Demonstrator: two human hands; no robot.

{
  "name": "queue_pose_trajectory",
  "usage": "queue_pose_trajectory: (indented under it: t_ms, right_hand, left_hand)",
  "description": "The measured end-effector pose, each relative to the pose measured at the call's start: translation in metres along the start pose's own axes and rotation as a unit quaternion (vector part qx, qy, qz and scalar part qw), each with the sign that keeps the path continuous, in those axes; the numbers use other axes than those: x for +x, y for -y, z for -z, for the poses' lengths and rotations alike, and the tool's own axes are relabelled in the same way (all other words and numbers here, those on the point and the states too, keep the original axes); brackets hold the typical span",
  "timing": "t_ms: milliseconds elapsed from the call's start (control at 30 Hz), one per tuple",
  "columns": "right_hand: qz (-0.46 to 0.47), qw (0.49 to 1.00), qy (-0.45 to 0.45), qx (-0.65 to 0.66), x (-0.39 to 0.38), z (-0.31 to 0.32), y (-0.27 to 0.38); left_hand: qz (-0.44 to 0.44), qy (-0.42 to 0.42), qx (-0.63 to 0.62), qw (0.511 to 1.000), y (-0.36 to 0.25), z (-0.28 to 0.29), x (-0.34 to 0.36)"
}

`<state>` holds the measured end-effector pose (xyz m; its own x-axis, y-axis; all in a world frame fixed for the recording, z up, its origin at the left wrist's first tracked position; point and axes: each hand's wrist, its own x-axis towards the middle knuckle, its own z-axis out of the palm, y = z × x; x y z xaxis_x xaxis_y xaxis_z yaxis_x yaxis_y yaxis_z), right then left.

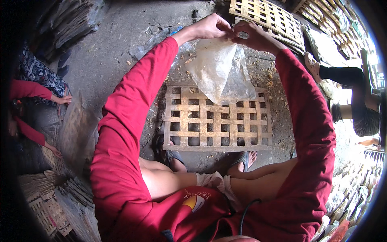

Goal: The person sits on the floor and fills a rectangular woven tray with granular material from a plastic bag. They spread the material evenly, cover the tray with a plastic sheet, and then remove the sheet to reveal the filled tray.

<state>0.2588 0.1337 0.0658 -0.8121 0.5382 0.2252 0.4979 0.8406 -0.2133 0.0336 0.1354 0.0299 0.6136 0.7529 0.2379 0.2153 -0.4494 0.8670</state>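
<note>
Both hands were raised at the far middle of the scene. The left hand (209, 27) and right hand (252, 35) met at the top edge of a clear plastic bag (221, 72), fingers pinched together on it. The bag hung above a woven bamboo tray (217, 121) lying on the concrete floor (113, 52), near the sandalled feet (173, 155). More trays (268, 18) lay far right.

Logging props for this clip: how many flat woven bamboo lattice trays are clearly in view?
2: one woven bamboo lattice tray on the ground before the feet, another at top right. More may be hidden in the stacks.
</note>
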Motion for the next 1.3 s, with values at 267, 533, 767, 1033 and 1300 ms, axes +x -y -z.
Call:
queue_pose_trajectory:
  t_ms: [267,533,767,1033,1300]
  right_hand:
    - [-0.11,0.991,-0.07,0.005,0.001,0.005,-0.01]
    - [-0.132,0.986,-0.103,0.002,-0.003,0.019,-0.024]
    - [-0.105,0.987,-0.119,0.002,-0.006,0.03,-0.024]
    - [-0.138,0.975,-0.175,-0.004,-0.007,0.034,-0.042]
    - [-0.144,0.938,-0.278,-0.147,-0.02,0.04,-0.053]
  left_hand:
    - [0.055,0.007,0.105,0.993,0.024,0.01,-0.014]
    - [0.019,-0.099,0.243,0.965,0.05,0.04,-0.021]
    - [0.121,-0.109,0.106,0.981,0.037,0.028,-0.005]
    - [0.091,-0.038,0.008,0.995,0.057,0.029,-0.008]
    - [-0.023,-0.157,0.023,0.987,0.027,0.047,0.003]
